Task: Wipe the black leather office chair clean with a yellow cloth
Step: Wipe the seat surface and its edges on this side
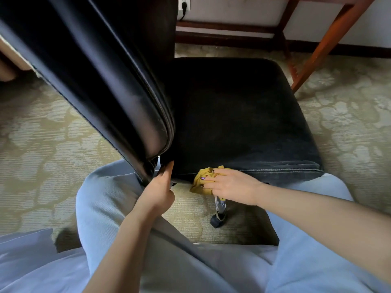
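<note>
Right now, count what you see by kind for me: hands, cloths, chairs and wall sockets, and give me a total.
Hands: 2, left hand and right hand
Yellow cloth: 1
Black leather office chair: 1
Wall socket: 1
Total: 5

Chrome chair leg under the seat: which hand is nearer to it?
Right. The right hand, holding the yellow cloth against the seat edge, sits just above the chrome leg. The left hand grips the seat corner beside the backrest, farther off.
</note>
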